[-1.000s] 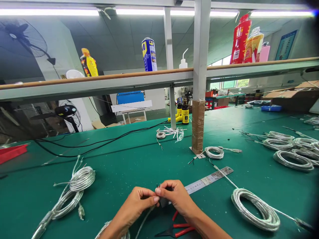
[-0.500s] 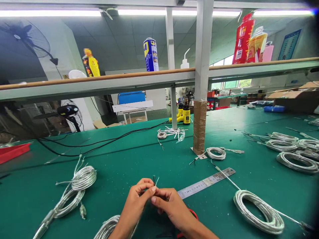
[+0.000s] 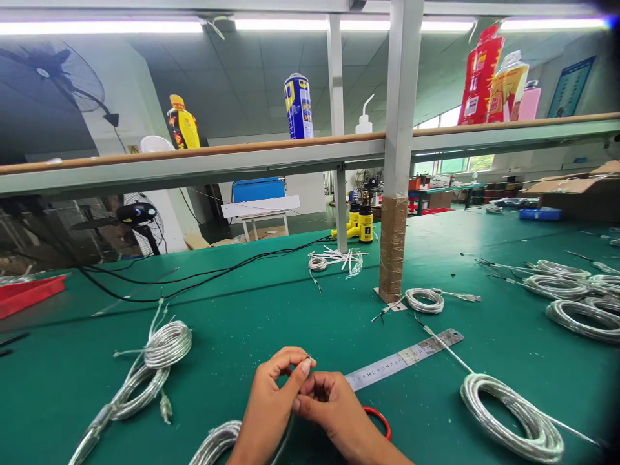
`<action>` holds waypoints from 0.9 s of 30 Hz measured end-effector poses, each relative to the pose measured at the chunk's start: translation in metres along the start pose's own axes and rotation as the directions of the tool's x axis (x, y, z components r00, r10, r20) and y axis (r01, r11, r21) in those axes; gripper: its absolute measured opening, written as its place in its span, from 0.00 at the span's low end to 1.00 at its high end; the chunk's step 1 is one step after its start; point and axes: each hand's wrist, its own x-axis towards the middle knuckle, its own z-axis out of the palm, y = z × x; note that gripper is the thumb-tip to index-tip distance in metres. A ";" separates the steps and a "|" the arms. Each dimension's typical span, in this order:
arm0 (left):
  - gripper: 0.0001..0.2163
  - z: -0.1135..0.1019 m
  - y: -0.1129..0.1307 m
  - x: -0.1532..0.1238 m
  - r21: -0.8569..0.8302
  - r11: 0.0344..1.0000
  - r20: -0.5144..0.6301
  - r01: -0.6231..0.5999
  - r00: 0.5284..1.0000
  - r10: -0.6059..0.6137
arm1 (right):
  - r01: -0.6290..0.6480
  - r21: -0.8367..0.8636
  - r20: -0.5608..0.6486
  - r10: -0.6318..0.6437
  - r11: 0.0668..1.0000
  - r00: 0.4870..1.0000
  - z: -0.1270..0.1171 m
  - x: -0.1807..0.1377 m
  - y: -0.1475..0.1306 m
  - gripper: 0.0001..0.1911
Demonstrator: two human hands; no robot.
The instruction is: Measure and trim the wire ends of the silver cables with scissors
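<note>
My left hand (image 3: 275,403) pinches the end of a thin cable between thumb and forefinger; only a small tip shows above the fingertips. Close against it, my right hand (image 3: 334,410) has its fingers curled together lower on the same cable, which they mostly hide. The cable (image 3: 285,440) runs down between my wrists. Beside my left forearm lies a coil of clear-jacketed silvery cable (image 3: 216,442), partly cut off by the frame. A red handle loop (image 3: 384,420) shows behind my right wrist, and a steel ruler (image 3: 404,360) lies just beyond that hand.
Bundled cables (image 3: 167,345) lie to the left, a large coil (image 3: 513,413) to the right, with several more coils (image 3: 557,284) behind it. A taped post (image 3: 393,248) rises from the green table (image 3: 232,316). Yellow heat guns (image 3: 365,226) stand at the back under the shelf (image 3: 242,152).
My left fingertips have moved up over the cable's fanned wire ends, now mostly covered. The right hand has shifted slightly down, and more of the red handle shows. The view has moved a little left.
</note>
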 end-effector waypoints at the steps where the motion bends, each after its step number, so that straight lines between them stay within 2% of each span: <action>1: 0.08 0.000 -0.001 0.000 -0.051 0.998 0.003 0.026 1.000 -0.026 | 0.000 -0.001 0.004 0.000 1.000 1.000 0.000 0.000 0.000 0.19; 5: 0.08 0.004 -0.001 -0.002 -0.230 0.962 0.047 0.144 0.990 -0.136 | 0.013 0.015 0.019 -0.013 1.000 1.000 0.000 0.000 -0.001 0.18; 8: 0.09 0.008 -0.001 -0.005 -0.328 0.925 0.087 0.193 0.981 -0.173 | 0.049 0.055 0.078 -0.053 0.997 0.996 0.000 0.000 -0.005 0.16; 11: 0.09 0.010 -0.003 -0.006 -0.345 0.915 0.096 0.208 0.978 -0.186 | 0.070 0.029 0.095 -0.073 0.997 0.993 0.000 0.000 -0.006 0.16; 16: 0.09 0.011 -0.008 -0.007 -0.345 0.920 0.086 0.187 0.982 -0.167 | 0.062 -0.011 0.073 -0.061 0.998 0.995 0.002 0.001 -0.004 0.21; 20: 0.09 0.007 -0.006 -0.004 -0.366 0.909 0.005 0.199 0.977 -0.212 | 0.073 -0.205 0.102 -0.053 0.976 0.993 -0.004 -0.002 -0.004 0.09; 23: 0.10 0.002 -0.003 0.000 -0.347 0.919 -0.042 0.186 0.976 -0.213 | 0.027 -0.474 0.070 0.007 0.880 0.998 -0.015 -0.004 -0.009 0.08; 27: 0.10 -0.001 -0.004 0.002 -0.286 0.944 -0.023 0.163 0.984 -0.177 | 0.023 -0.786 0.084 0.069 0.618 0.994 -0.032 -0.008 -0.034 0.05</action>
